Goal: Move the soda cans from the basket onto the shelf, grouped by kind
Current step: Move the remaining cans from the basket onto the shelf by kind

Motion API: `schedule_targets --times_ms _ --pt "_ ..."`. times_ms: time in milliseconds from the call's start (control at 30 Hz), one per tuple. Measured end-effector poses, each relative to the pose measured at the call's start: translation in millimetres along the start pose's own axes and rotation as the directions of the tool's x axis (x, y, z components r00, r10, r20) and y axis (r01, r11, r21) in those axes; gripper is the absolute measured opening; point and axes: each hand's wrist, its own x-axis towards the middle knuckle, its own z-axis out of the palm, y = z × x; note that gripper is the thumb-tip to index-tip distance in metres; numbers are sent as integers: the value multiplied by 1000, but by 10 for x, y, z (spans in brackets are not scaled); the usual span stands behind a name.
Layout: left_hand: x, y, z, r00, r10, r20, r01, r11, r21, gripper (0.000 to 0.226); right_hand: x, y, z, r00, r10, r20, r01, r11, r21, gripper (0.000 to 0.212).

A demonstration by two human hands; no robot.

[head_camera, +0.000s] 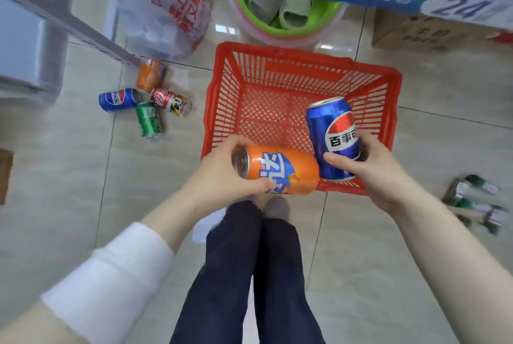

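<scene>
Both hands curled around cans

White plastic bag far left, green tub far middle, brown box far right, little bottles near right

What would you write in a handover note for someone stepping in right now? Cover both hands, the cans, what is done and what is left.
Left hand grips an orange can, held sideways over the basket's near rim.
Right hand grips a blue can, roughly upright above the basket.
Red basket: no other cans visible inside.
On the floor near the shelf lie a second orange can, second blue can, red can and green can.
Done: basket looks emptied.
Left: no can seen on the shelf; place all six there, sorted by kind.
</scene>
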Motion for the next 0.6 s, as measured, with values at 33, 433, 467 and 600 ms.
schedule_targets --times_ms 33,433,467,600 --pt "-153 79 -43 1000 4 5 -4 998 -59 64 -186 -109 1 1000 1 2 -1 1000 29 63" --pt "-1689 1268 -495 983 49 -176 -133 852 -506 54 -1899 -1541 7 993 -102 -54 111 975 194 102" --pt "-1791 1359 -508 981 36 -189 -137 822 -553 59 -2003 -1639 13 992 -111 -59 120 973 197 104" --pt "-2162 1652 -635 971 70 -227 -204 734 -648 73 -2403 -1955 78 989 -137 -51 144 972 183 108"
